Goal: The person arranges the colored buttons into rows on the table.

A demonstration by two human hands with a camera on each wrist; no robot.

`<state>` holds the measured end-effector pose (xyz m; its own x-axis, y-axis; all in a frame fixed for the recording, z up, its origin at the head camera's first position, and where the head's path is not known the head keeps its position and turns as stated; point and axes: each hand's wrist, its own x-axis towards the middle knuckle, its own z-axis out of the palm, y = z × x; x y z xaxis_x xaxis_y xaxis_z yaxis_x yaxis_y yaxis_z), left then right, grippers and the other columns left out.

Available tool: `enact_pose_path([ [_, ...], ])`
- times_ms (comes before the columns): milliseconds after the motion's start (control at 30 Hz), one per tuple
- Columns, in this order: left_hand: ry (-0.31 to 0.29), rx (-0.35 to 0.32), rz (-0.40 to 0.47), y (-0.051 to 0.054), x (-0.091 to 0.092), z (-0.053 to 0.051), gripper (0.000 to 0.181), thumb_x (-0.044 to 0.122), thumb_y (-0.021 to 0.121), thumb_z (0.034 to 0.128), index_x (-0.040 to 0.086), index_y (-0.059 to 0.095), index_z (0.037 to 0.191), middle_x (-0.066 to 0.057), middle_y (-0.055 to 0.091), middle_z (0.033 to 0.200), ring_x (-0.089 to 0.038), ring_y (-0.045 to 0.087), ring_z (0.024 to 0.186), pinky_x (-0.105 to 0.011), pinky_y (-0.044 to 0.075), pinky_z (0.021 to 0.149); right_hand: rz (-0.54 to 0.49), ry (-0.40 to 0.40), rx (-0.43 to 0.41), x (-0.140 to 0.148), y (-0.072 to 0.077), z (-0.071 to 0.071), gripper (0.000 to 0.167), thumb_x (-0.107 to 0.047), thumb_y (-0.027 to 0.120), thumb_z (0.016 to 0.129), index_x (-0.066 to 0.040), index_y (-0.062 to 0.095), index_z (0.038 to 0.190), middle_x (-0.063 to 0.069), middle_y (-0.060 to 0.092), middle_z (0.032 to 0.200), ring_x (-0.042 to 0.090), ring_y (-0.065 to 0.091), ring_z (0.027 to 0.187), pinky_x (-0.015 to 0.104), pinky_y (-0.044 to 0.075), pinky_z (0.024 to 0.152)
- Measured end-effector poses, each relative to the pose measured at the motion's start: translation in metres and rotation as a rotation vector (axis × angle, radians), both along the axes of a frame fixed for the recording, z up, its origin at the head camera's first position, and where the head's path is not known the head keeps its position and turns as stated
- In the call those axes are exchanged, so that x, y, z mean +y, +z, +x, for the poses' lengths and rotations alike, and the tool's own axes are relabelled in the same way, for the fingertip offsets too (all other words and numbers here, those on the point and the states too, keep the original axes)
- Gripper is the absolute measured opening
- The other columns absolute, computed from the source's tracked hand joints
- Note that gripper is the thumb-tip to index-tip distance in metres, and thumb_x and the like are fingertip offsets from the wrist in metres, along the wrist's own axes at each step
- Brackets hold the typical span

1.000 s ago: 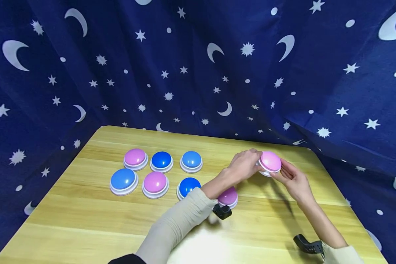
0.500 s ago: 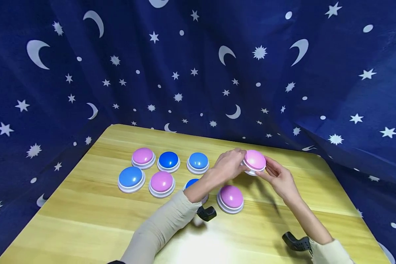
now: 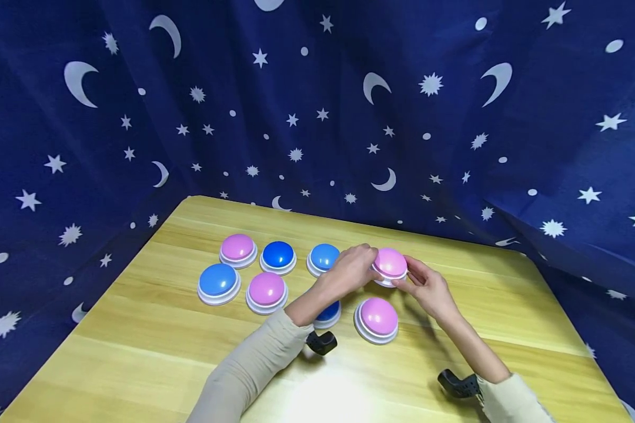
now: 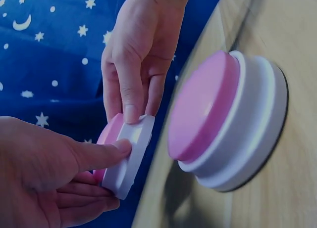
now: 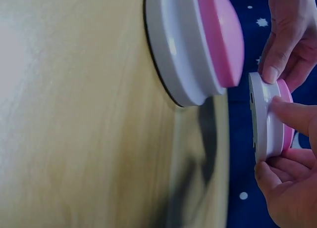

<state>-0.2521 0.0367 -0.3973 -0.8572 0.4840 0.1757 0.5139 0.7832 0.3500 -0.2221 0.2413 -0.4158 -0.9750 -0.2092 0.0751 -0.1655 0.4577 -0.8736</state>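
Both hands hold one pink dome push button (image 3: 390, 262) with a white base, raised just over the wooden table, as the right wrist view shows its underside apart from the wood. My left hand (image 3: 352, 269) grips its left rim, thumb on the white base in the left wrist view. From the other side my right hand (image 3: 428, 291) pinches the base between thumb and fingers. Nearer the front, another pink button (image 3: 378, 317) rests on the table. A dark blue button (image 3: 328, 314) lies partly hidden under the left forearm, and a light blue button (image 3: 324, 257) sits behind the left hand.
At the left stand more buttons: a pink one (image 3: 237, 247), a dark blue one (image 3: 277, 255), a light blue one (image 3: 217, 280) and another pink one (image 3: 267, 289). A dark blue star-and-moon curtain (image 3: 328, 117) hangs behind the table (image 3: 153, 352).
Both hands have carried the held pink button leftward and lowered it toward the table, behind the front pink button. The head view has shifted somewhat to the right.
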Motion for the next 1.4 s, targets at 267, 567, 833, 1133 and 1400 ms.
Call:
enact_pose_path([
  [267, 0.017, -0.041, -0.021, -0.013, -0.003, -0.006, 0.030, 0.029, 0.083, 0.0813, 0.008, 0.070, 0.096, 0.000, 0.061, 0.083, -0.012, 0.056, 0.072, -0.026, 0.048, 0.061, -0.011, 0.032, -0.021, -0.010, -0.014, -0.009, 0.065, -0.006, 0.072, 0.090, 0.012, 0.040, 0.143, 0.031, 0.042, 0.144, 0.041, 0.040, 0.135, 0.036, 0.038, 0.106],
  [567, 0.015, -0.071, -0.039, -0.024, -0.001, -0.007, 0.026, 0.024, 0.086, 0.0782, 0.008, 0.070, 0.091, -0.001, 0.062, 0.079, -0.013, 0.056, 0.070, -0.027, 0.048, 0.061, 0.021, 0.044, -0.071, -0.011, -0.026, -0.010, 0.065, -0.006, 0.070, 0.091, 0.014, 0.037, 0.143, 0.033, 0.039, 0.145, 0.041, 0.039, 0.135, 0.040, 0.037, 0.107],
  [833, 0.009, -0.051, -0.057, -0.024, -0.001, -0.007, 0.025, 0.022, 0.087, 0.0771, 0.008, 0.071, 0.091, 0.000, 0.061, 0.077, -0.013, 0.056, 0.068, -0.026, 0.048, 0.060, 0.013, 0.049, -0.050, -0.012, -0.030, -0.012, 0.066, -0.005, 0.071, 0.091, 0.016, 0.037, 0.142, 0.034, 0.040, 0.144, 0.043, 0.039, 0.135, 0.042, 0.036, 0.107],
  [1133, 0.033, -0.092, -0.077, -0.025, -0.001, -0.009, 0.031, 0.026, 0.088, 0.0758, 0.009, 0.072, 0.098, -0.001, 0.064, 0.084, -0.014, 0.059, 0.073, -0.027, 0.051, 0.063, 0.038, 0.027, -0.060, -0.010, -0.032, -0.013, 0.067, -0.011, 0.074, 0.090, 0.013, 0.039, 0.143, 0.032, 0.041, 0.145, 0.041, 0.039, 0.136, 0.040, 0.035, 0.108],
  [1400, 0.028, -0.076, -0.083, -0.019, -0.008, -0.007, 0.034, 0.029, 0.084, 0.0808, 0.008, 0.071, 0.103, -0.001, 0.063, 0.089, -0.014, 0.060, 0.075, -0.027, 0.051, 0.061, 0.080, 0.028, -0.022, -0.008, -0.028, -0.011, 0.067, -0.016, 0.070, 0.094, 0.012, 0.037, 0.145, 0.030, 0.039, 0.148, 0.040, 0.038, 0.137, 0.040, 0.035, 0.108],
])
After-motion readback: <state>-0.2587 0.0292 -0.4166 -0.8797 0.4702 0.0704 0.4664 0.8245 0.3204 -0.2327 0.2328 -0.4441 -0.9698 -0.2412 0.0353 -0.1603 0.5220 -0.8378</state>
